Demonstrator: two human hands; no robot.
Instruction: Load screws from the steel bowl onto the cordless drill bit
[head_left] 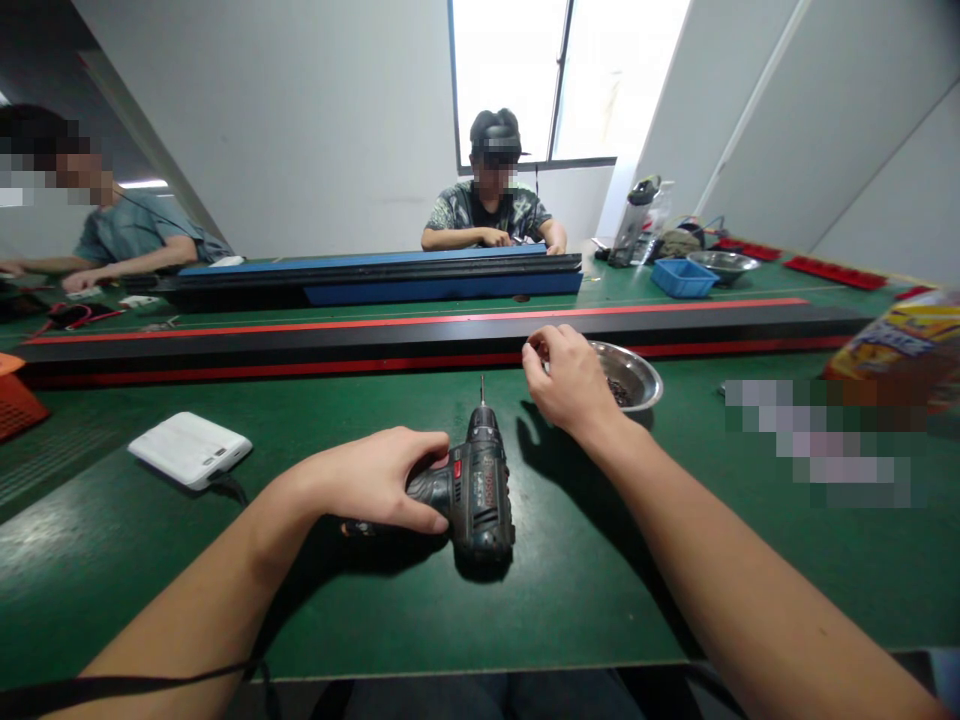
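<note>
A black cordless drill (481,490) lies on its side on the green table, its bit pointing away from me. My left hand (375,475) is wrapped around the drill's handle, thumb on the near side and the other fingers mostly hidden. My right hand (566,375) hovers just left of a shallow metal bowl (646,385) that holds small dark pieces, likely screws. Its fingers are curled together at the tips; what they hold, if anything, is too small to make out. Beyond both hands runs a long black bar with red edges (420,335).
A white power bank (191,450) with a cable lies at left, near an orange basket (19,400). A yellow snack bag (900,350) is at right. Blue and black strips (442,285), a blue basket (682,278) and a bottle (634,220) stand farther back. Two people sit across and left.
</note>
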